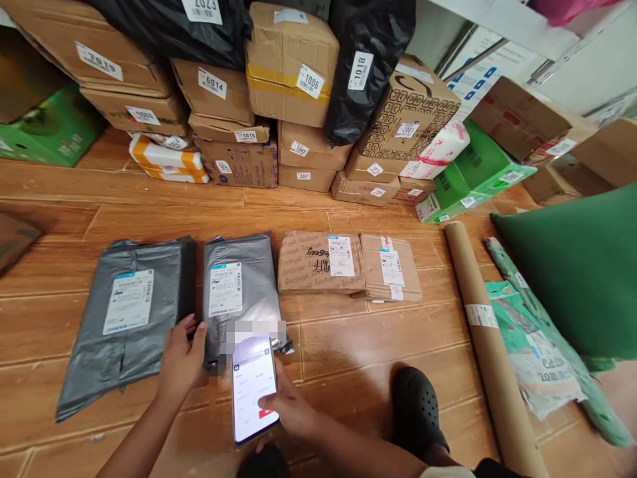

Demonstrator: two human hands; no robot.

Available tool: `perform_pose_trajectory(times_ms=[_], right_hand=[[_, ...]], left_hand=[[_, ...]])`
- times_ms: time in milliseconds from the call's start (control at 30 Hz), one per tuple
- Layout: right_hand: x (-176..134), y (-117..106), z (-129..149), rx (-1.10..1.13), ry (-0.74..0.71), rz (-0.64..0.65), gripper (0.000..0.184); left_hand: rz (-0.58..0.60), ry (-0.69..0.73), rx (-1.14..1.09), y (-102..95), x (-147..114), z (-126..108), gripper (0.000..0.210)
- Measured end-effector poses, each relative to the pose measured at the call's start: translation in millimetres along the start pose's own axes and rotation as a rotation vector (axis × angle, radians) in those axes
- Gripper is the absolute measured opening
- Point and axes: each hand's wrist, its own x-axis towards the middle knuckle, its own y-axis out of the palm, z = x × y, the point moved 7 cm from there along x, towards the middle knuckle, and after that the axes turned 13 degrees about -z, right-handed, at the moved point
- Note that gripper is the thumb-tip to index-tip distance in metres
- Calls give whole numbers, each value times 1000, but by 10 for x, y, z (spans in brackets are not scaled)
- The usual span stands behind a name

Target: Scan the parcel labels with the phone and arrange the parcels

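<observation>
A lit smartphone (246, 398) is in my right hand (294, 405), its thumb over the screen near a red button. My left hand (183, 352) is open, thumb and fingers apart, at the right edge of a large grey mailer bag (89, 338). Whether it touches the bag, I cannot tell. A second grey mailer bag (259, 292) lies just right of that hand, its lower end partly behind the phone. Further right are a printed cardboard box (303, 262) and a smaller cardboard box (408, 272), touching side by side. Each of these parcels bears a white label.
Stacked parcels with number labels, among them a tall box (291, 60) and a black bag (368, 40), line the back. On the right lie a long cardboard tube (490, 358), a green-white bag (542, 378) and a green cushion (572, 272). My black clog (415, 405) stands on the wooden floor.
</observation>
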Motion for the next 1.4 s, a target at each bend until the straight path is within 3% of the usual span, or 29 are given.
perform_pose_trajectory(times_ms=[133, 300, 467, 733, 1067, 1400], right_hand=[[19, 137, -37, -110, 12, 105, 90], [100, 423, -39, -136, 35, 165, 88], [276, 670, 135, -81, -45, 120, 80], [478, 871, 447, -45, -145, 73, 66], [457, 950, 494, -11, -190, 52, 54], [477, 933, 512, -16, -173, 33, 55]], left_hand=[[-201, 53, -77, -466, -173, 101, 51], [-227, -104, -114, -737, -361, 362, 42], [-204, -149, -124, -830, -460, 464, 42], [-187, -137, -181, -884, -492, 431, 39], [-196, -82, -205, -888, -531, 511, 31], [-183, -84, -196, -863, -530, 508, 30]])
